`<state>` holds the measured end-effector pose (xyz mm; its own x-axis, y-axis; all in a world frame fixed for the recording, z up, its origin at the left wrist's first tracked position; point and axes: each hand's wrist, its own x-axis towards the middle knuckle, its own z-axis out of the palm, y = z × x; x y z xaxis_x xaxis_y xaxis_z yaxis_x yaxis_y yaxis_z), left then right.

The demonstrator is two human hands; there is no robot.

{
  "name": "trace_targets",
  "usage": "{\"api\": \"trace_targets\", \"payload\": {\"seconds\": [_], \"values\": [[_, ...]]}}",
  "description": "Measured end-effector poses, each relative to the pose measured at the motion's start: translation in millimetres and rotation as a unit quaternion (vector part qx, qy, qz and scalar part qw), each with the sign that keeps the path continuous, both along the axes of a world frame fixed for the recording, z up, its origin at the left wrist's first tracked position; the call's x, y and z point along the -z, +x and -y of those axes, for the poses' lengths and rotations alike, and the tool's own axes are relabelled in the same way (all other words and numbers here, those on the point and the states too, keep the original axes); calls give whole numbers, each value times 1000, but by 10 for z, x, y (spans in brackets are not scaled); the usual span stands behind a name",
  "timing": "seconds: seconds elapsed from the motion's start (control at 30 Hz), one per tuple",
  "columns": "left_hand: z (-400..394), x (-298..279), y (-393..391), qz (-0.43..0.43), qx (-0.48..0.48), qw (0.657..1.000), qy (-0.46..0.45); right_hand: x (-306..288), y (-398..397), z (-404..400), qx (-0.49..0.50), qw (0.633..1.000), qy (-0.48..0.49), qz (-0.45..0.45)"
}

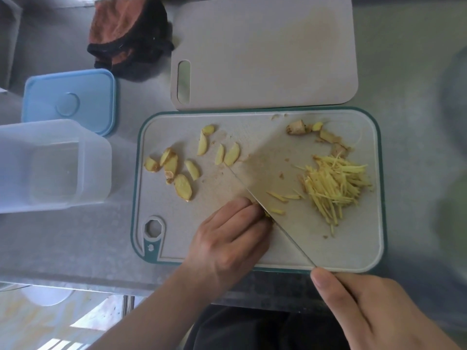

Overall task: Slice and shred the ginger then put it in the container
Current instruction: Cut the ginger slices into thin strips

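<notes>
With the right hand [384, 309] gripping the knife [275, 178] and the left hand [227, 238] pinning ginger [267, 213] at the board's [353, 248] six o'clock, keep fingertips curled back and cuts thin like the three-o'clock shreds [336, 185].

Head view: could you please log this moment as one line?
step: shredding | left hand: pins ginger slice | right hand: grips cleaver | shreds: piled on green-rimmed cutting board | container: open, no ginger

Left hand [227, 238] curled knuckles-down, right hand [374, 309] gripping.
</notes>
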<state>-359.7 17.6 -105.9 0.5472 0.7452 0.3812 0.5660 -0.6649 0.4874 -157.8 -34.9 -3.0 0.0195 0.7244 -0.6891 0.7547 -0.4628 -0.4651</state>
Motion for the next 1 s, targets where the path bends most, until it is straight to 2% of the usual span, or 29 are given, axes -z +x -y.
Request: {"api": "trace_targets", "payload": {"seconds": [0.1, 0.23, 0.4, 0.63, 1.0], "values": [[-9, -6, 11, 5, -7, 1000, -2, -5, -11, -40, 27, 999, -14, -14], [-9, 13, 11, 1, -3, 1000, 1, 134, -9, -91, -11, 998, 4, -58], [7, 25, -4, -11, -7, 1000, 9, 190, 22, -107, -12, 998, 44, -34], [9, 14, 2, 1, -18, 1000, 3, 79, 57, -30, 3, 999, 14, -52], [-2, 12, -14, 11, -5, 1000, -7, -31, 6, 57, 42, 999, 25, -14]]}}
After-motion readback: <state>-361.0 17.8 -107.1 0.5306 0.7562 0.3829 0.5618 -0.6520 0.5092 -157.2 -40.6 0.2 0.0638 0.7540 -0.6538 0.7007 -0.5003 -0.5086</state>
